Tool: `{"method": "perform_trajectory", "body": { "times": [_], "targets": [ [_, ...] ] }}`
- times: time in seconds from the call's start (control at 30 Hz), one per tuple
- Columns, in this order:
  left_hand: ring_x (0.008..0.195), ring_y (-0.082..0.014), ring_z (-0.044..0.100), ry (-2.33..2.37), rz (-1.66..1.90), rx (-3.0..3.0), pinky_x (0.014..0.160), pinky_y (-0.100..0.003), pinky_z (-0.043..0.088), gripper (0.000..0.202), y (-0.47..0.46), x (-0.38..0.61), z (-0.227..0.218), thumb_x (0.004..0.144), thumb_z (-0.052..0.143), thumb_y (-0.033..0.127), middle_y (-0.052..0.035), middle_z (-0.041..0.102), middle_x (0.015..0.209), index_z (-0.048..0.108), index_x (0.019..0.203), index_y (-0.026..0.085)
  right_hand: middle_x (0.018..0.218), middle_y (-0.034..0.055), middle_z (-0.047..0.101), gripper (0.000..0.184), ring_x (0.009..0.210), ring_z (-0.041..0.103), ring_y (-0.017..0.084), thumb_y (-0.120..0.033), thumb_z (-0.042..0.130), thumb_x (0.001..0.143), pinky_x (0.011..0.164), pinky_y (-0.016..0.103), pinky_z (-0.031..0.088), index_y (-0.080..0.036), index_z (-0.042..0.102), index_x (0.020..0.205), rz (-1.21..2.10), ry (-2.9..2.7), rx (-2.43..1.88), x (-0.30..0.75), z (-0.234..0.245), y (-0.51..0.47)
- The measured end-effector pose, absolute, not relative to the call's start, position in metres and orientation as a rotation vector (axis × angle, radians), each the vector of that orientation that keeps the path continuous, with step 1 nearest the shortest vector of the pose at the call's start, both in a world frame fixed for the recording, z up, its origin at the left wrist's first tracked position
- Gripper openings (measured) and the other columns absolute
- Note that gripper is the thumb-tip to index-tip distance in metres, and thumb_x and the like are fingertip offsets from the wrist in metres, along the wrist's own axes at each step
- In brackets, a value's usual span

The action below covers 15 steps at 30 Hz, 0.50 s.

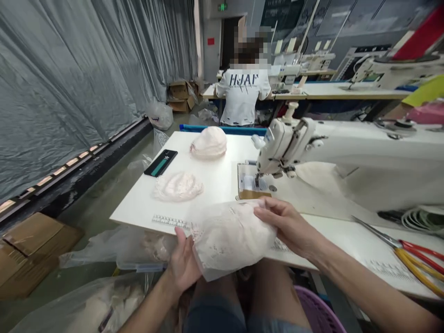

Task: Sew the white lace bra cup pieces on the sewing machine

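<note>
Head view, the only one. Left hand (185,263) is cupping the near-left edge of a pale pink lace bundle (232,238), fingers going underneath and thumb pressing on top, so it is pinching the material. Right hand (284,224) is closing on the far-right edge, fingers curling over the top; its thumb is hidden, so the grip underneath is hard to confirm. The bundle is hanging over the near edge of the white table (215,185), above the person's lap and just near of the sewing machine (294,143). It seems to be sitting in a thin clear wrap, though that is not certain. On the table's left side, a flatter lace piece (177,186) is lying near a black phone (160,163), and a rounded pink mound (208,142) is sitting farther back. Scissors (398,243) with red and yellow handles are lying to the right. A co-worker in a white shirt (243,92) is facing away at a far table. Risks, as judgement: the bundle is resting on little more than the two hands, so a loosening pinch could let it slide off the edge toward the plastic bags (114,249) on the floor; open lace could also be catching on the machine's needle area if carried too close. Hard to make out: the needle itself, what the floor bags are holding, and the scissors' handles, which are running out of frame.
</note>
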<state>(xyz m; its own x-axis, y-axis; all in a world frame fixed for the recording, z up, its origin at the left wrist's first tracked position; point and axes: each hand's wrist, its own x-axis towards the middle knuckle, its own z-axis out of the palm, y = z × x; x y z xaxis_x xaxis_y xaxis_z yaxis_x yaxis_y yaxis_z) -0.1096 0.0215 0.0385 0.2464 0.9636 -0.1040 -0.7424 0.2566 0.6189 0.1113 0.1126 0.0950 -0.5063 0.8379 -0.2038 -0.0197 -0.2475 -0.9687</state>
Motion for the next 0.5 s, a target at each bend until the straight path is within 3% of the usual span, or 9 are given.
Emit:
{"method": "perform_trajectory", "body": {
  "times": [0.07, 0.17, 0.3, 0.5],
  "targets": [
    [0.114, -0.0293, 0.054, 0.587, 1.293, 0.534, 0.1, -0.04, 0.04, 0.054, 0.027, -0.118, 0.042, 0.073, 0.065, 0.055, -0.0111, 0.067, 0.109, 0.062, 0.112, 0.017, 0.074, 0.0004, 0.058, 0.031, 0.063, 0.055, 0.012, -0.045, 0.072, 0.071, 0.055, 0.021, 0.045, -0.017, 0.058, 0.075, 1.854, -1.4, -0.981, 0.087, 0.088, 0.135],
    [0.106, -0.0256, 0.06, 0.801, 1.364, 0.592, 0.095, -0.035, 0.045, 0.042, 0.062, -0.136, 0.066, 0.073, 0.073, 0.027, -0.0099, 0.068, 0.105, 0.06, 0.112, 0.017, 0.076, 0.0015, 0.062, 0.033, 0.065, 0.06, 0.016, -0.051, 0.065, 0.076, 0.054, 0.024, 0.046, -0.019, 0.06, 0.082, 1.689, -1.533, -0.918, 0.047, 0.088, 0.178],
    [0.085, -0.0218, 0.066, 0.988, 1.462, 0.824, 0.076, -0.029, 0.053, 0.042, 0.156, -0.167, 0.107, 0.069, 0.073, 0.025, -0.01, 0.069, 0.093, 0.06, 0.107, 0.013, 0.077, 0.0015, 0.062, 0.036, 0.067, 0.061, 0.017, -0.052, 0.055, 0.083, 0.058, 0.028, 0.049, -0.016, 0.059, 0.087, 1.267, -1.572, -0.892, -0.004, 0.11, 0.258],
    [0.064, -0.0132, 0.062, 1.428, 1.519, 1.126, 0.056, -0.021, 0.047, 0.049, 0.304, -0.194, 0.122, 0.07, 0.06, 0.014, -0.005, 0.066, 0.083, 0.051, 0.118, 0.015, 0.113, 0.007, 0.056, 0.028, 0.094, 0.058, 0.019, -0.034, 0.05, 0.092, 0.081, 0.039, 0.05, -0.015, 0.054, 0.114, 0.866, -1.649, -0.927, -0.047, 0.143, 0.364]
  ]
}}
